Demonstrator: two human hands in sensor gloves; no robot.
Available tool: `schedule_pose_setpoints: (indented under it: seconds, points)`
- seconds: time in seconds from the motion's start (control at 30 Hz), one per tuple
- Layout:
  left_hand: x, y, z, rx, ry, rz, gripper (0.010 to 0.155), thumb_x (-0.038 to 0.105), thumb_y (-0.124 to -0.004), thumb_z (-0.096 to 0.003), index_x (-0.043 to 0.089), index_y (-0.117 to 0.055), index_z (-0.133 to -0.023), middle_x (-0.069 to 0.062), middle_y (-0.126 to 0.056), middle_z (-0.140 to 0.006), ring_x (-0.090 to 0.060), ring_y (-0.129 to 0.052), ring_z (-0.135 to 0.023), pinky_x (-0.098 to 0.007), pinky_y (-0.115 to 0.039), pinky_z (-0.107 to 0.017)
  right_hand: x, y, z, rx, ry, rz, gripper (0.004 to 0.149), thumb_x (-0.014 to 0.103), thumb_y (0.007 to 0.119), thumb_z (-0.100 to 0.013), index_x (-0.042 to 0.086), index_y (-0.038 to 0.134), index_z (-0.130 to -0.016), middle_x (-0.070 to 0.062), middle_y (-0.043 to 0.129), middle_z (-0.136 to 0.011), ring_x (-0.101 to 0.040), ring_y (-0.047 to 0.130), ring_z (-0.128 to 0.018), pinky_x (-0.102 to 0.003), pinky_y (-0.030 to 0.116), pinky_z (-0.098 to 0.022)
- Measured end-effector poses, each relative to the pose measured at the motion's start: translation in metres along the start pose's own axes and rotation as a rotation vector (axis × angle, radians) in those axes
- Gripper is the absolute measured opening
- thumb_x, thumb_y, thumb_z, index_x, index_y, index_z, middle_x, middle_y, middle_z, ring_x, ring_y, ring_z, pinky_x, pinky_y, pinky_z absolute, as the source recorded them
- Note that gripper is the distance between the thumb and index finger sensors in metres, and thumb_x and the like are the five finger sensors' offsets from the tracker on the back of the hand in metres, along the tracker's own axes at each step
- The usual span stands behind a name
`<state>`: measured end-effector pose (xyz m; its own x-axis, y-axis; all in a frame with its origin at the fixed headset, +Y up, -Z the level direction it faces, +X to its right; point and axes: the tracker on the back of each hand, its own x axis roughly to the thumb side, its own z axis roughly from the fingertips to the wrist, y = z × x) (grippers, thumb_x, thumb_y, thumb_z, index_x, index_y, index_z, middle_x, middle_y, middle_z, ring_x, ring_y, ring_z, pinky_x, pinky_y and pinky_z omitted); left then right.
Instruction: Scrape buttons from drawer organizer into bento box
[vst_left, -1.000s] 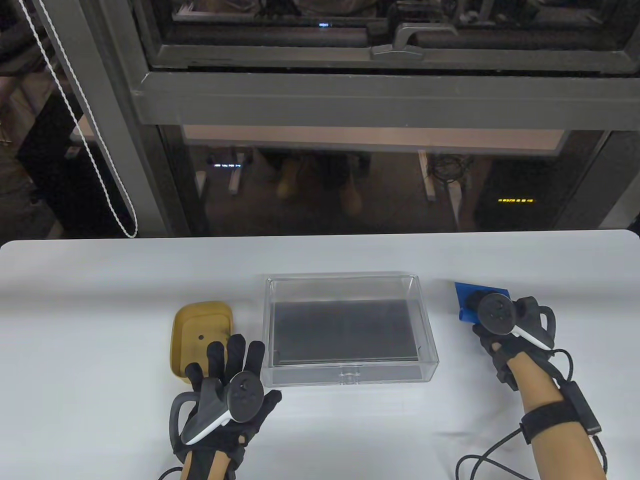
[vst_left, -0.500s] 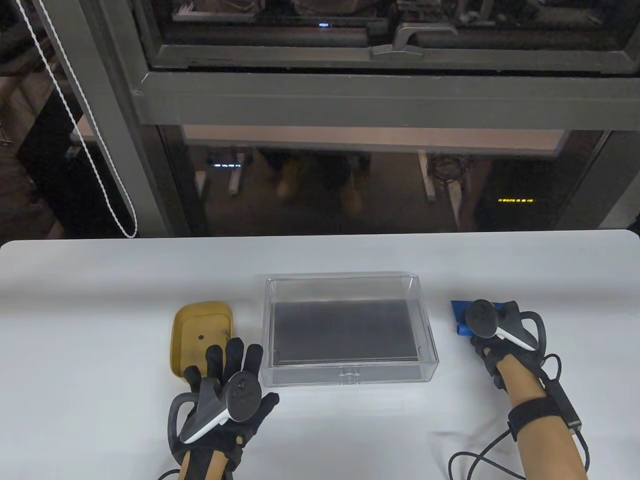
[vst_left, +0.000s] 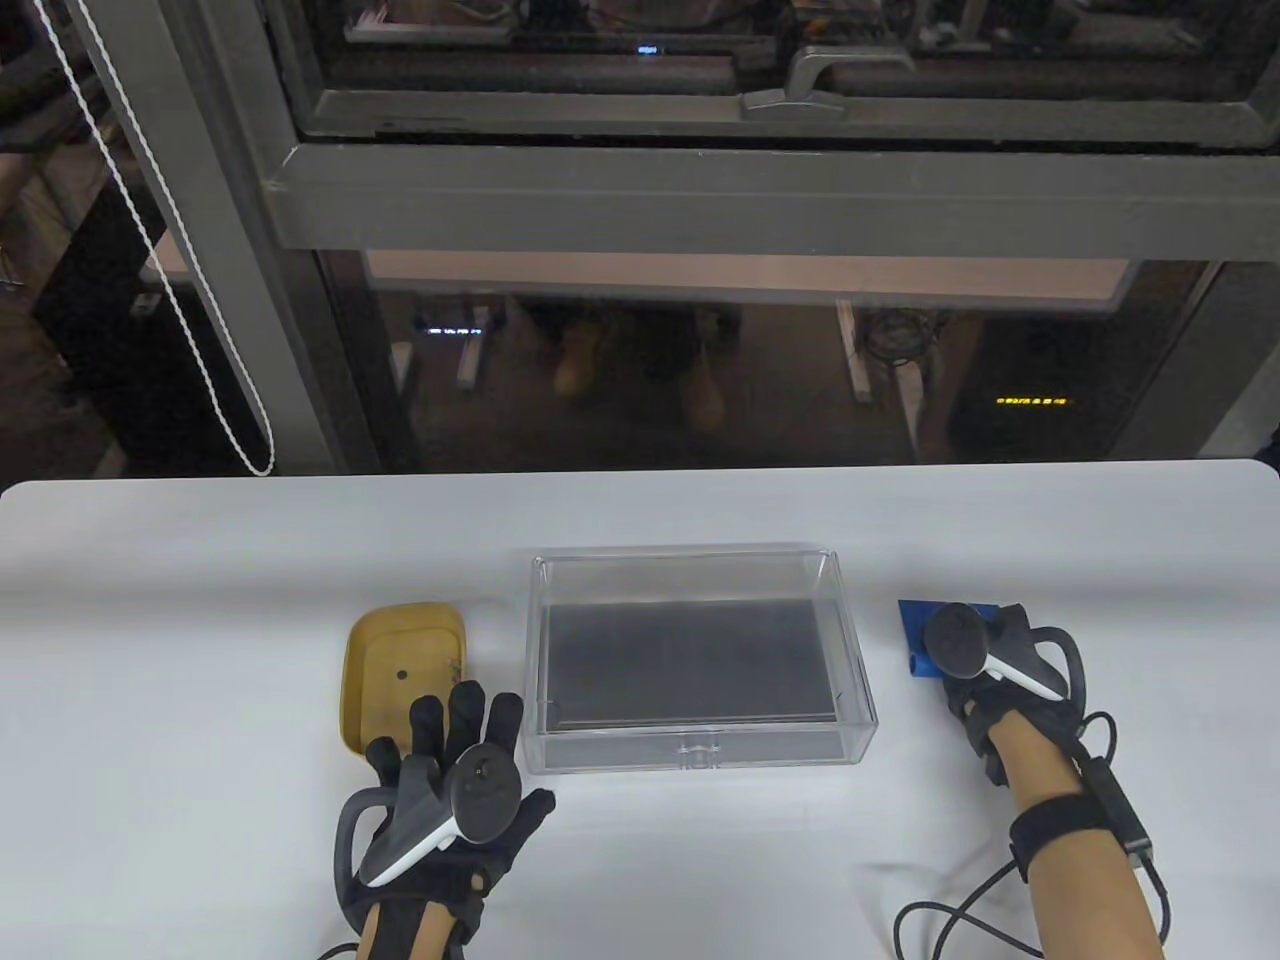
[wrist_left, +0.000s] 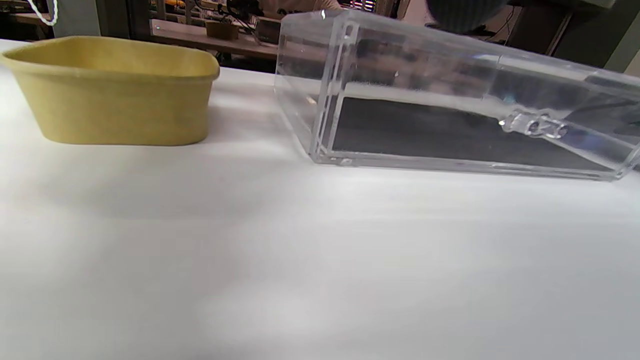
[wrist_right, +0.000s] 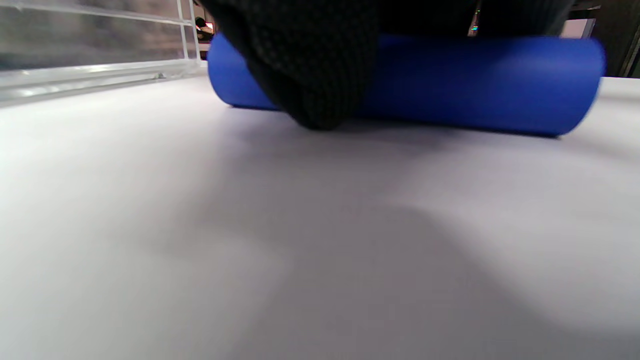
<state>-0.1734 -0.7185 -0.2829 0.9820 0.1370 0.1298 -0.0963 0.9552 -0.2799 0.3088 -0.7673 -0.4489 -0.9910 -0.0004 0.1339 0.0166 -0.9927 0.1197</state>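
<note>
Step in hand: picking up the tool. The right hand (vst_left: 985, 680) is down on the blue plastic scraper with a rolled cylindrical handle (vst_left: 918, 635), which lies on the white table (vst_left: 200, 620) just right of the clear acrylic drawer organizer with a dark liner (vst_left: 695, 665). In the right wrist view a gloved finger (wrist_right: 310, 70) lies over the front of the blue handle (wrist_right: 450, 85), touching it; the handle looks to be resting on the table. Whether the fingers have closed round it I cannot tell: the tracker hides them from above.

The left hand (vst_left: 455, 790) hovers with fingers spread, holding nothing, at the near edge of the mustard-yellow rounded bento box (vst_left: 400, 680); from above the fingertips overlap its near rim, contact uncertain. The box sits just left of the organizer, a narrow gap between them.

Buttons: one dark dot (vst_left: 402, 675) shows on the bento floor, likely a button; some small specks near its right wall are too small to name. None can be made out on the organizer's liner from here.

Next move, as judged: close the grip on the handle, lift, carry the blade over the organizer's right wall, and set its edge flat on the liner. The left hand is well placed to steady the box.
</note>
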Motion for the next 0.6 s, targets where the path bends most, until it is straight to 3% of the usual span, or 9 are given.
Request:
schedule_pose_setpoints:
  seconds: [0.13,0.23,0.43,0.6]
  points:
    - [0.001,-0.002,-0.001,-0.009,-0.005,-0.009,0.084,0.064,-0.054,-0.0553,0.031,0.002,-0.108,-0.011,0.013,-0.116,-0.047,0.006,-0.105,-0.078,-0.010,-0.068,0.000,-0.006,0.001,0.071,-0.005,-0.058,0.062,0.019,0.088,-0.043,0.013,0.061,-0.099,-0.012,0.070,-0.104,-0.049,0.065,-0.097,-0.072,0.058,-0.063]
    - [0.003,-0.003,-0.001,-0.013,-0.017,-0.009,0.084,0.064,-0.055,-0.0552,0.031,0.002,-0.108,-0.011,0.013,-0.116,-0.047,0.006,-0.105,-0.078,-0.010,-0.068,0.000,-0.020,0.006,0.052,0.012,-0.079,0.069,0.025,0.087,-0.045,0.010,0.055,-0.104,-0.019,0.064,-0.107,-0.054,0.061,-0.097,-0.073,0.056,-0.063]
    - [0.006,-0.003,-0.001,-0.013,-0.042,-0.008,0.084,0.064,-0.055,-0.0553,0.031,0.002,-0.108,-0.011,0.013,-0.116,-0.046,0.006,-0.105,-0.078,-0.010,-0.068,0.001,-0.062,0.028,-0.086,0.043,-0.182,0.081,0.041,0.079,-0.049,0.010,0.035,-0.109,-0.025,0.046,-0.112,-0.061,0.046,-0.099,-0.077,0.050,-0.063]
    - [0.010,-0.005,-0.001,-0.018,-0.069,-0.012,0.084,0.064,-0.054,-0.0553,0.031,0.002,-0.108,-0.011,0.013,-0.116,-0.046,0.006,-0.105,-0.078,-0.010,-0.068,0.028,-0.095,0.060,-0.274,-0.064,-0.369,0.088,0.049,0.075,-0.050,0.011,0.022,-0.109,-0.029,0.029,-0.114,-0.067,0.033,-0.098,-0.081,0.044,-0.062]
